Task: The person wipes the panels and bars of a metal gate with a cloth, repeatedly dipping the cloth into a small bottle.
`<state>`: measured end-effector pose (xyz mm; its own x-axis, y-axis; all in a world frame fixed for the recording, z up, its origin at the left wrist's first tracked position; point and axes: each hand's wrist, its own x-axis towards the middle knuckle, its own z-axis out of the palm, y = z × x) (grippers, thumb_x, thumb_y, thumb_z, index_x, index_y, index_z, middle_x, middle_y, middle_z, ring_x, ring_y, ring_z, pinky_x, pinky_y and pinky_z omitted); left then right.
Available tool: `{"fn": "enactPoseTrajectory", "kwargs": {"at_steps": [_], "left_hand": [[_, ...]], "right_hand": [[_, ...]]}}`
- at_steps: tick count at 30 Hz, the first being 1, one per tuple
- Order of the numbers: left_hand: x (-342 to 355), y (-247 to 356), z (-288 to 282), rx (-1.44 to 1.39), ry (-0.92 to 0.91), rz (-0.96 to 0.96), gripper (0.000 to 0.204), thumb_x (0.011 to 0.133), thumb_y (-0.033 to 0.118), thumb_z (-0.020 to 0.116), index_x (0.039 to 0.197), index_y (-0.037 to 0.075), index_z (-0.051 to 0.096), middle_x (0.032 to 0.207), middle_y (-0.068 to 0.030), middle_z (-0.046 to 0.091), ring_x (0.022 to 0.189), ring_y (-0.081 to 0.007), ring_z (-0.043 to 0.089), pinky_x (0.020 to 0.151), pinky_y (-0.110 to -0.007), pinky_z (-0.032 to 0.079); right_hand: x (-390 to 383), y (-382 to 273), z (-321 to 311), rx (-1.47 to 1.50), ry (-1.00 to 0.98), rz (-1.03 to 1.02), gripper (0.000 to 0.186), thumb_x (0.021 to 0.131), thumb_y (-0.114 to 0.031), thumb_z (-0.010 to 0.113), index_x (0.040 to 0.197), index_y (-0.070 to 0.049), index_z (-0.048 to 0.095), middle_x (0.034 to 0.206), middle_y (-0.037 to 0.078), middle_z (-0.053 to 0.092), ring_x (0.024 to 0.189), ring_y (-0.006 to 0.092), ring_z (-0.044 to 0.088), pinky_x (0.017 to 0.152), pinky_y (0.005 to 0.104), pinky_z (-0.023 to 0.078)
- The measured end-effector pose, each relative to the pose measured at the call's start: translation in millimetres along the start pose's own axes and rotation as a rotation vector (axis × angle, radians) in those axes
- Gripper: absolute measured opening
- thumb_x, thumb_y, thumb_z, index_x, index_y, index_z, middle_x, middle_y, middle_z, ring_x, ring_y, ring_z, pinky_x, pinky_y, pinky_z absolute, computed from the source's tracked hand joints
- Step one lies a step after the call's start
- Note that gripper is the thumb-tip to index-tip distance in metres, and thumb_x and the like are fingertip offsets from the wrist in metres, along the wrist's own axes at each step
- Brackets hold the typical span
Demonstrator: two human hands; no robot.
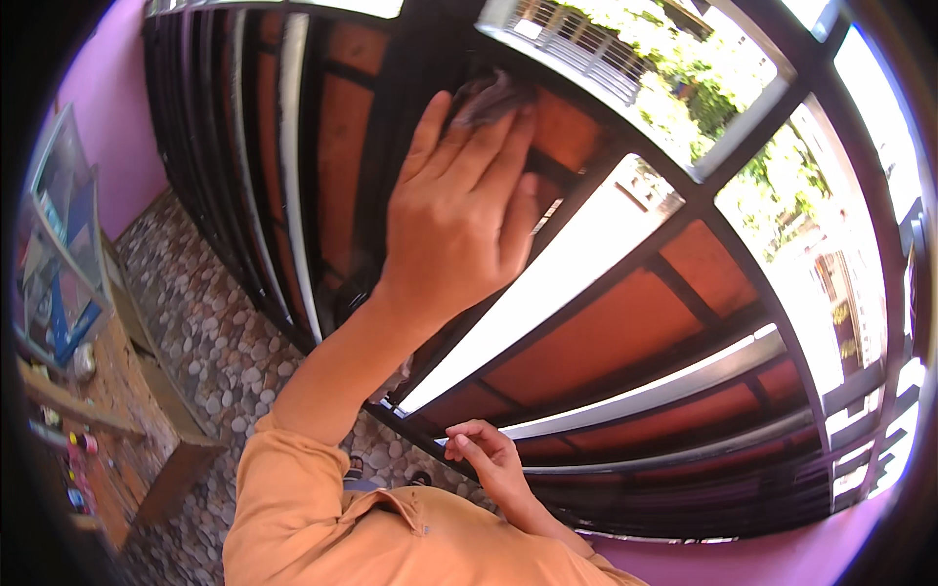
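Note:
My left hand (459,200) presses a crumpled dark grey cloth (498,90) against the upper part of a black metal gate (703,190) with reddish-orange panels (576,342). Its fingers lie over the cloth and partly hide it. Lower down, my right hand (481,451) is raised just in front of the gate's lower bars, its fingers curled loosely toward the thumb with nothing visible in them.
On the left, a worn wooden bench (156,410) holds a glass-panelled case (63,239) and small items, beside a pink wall (117,127). The floor (205,283) is pebbled, with sandalled feet below me. Plants (703,88) show through the gate's openings.

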<state>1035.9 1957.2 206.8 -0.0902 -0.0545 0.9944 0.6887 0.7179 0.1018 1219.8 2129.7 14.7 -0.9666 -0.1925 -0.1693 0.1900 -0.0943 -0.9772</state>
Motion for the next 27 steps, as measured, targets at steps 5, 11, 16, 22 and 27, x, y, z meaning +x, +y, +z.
{"fn": "enactPoseTrajectory", "kwargs": {"at_steps": [5, 11, 16, 22, 27], "left_hand": [[-12.1, -1.9, -1.6, -0.049, -0.104, 0.105, 0.038, 0.082, -0.001, 0.063, 0.119, -0.001, 0.071, 0.118, -0.0185, 0.069, 0.110, -0.0379, 0.067, 0.108, -0.050, 0.047], [-13.6, -4.2, 16.3, -0.021, 0.039, 0.001, 0.042, 0.085, -0.004, 0.062, 0.125, 0.002, 0.070, 0.117, -0.0162, 0.070, 0.113, -0.0371, 0.066, 0.107, -0.049, 0.049], [-19.9, -9.4, 13.2, -0.102, 0.171, -0.067, 0.043, 0.087, -0.010, 0.060, 0.128, 0.000, 0.068, 0.120, -0.0170, 0.071, 0.112, -0.0347, 0.069, 0.101, -0.044, 0.053], [-43.5, 56.9, -19.7, -0.163, 0.100, 0.074, 0.032, 0.089, -0.008, 0.067, 0.119, -0.001, 0.072, 0.115, -0.0178, 0.072, 0.106, -0.0345, 0.072, 0.093, -0.046, 0.057], [-49.2, 121.3, 4.8, -0.425, -0.063, 0.206, 0.034, 0.085, -0.010, 0.065, 0.119, -0.007, 0.068, 0.110, -0.0174, 0.070, 0.103, -0.0374, 0.071, 0.096, -0.057, 0.055]], "right_hand": [[-1.0, 3.0, -5.3, 0.000, 0.001, 0.037, 0.020, 0.105, -0.016, 0.059, 0.114, 0.000, 0.066, 0.093, 0.004, 0.068, 0.088, 0.0109, 0.063, 0.083, 0.0267, 0.050], [-2.5, 1.8, -8.8, 0.017, -0.012, 0.040, 0.021, 0.104, -0.017, 0.060, 0.114, 0.000, 0.067, 0.092, 0.004, 0.068, 0.088, 0.0111, 0.062, 0.083, 0.0270, 0.051], [-7.1, 18.1, -19.5, 0.028, -0.036, 0.015, 0.024, 0.103, -0.022, 0.063, 0.117, -0.003, 0.067, 0.098, 0.004, 0.070, 0.094, 0.0121, 0.067, 0.086, 0.0274, 0.052], [-21.7, 22.4, -30.2, 0.015, 0.039, 0.021, 0.024, 0.103, -0.022, 0.063, 0.116, -0.003, 0.067, 0.097, 0.005, 0.071, 0.091, 0.0121, 0.066, 0.083, 0.0266, 0.051], [-28.7, 28.7, -38.8, 0.047, 0.007, -0.004, 0.025, 0.103, -0.021, 0.063, 0.115, 0.001, 0.066, 0.096, 0.006, 0.070, 0.089, 0.0127, 0.067, 0.080, 0.0269, 0.051]]}}
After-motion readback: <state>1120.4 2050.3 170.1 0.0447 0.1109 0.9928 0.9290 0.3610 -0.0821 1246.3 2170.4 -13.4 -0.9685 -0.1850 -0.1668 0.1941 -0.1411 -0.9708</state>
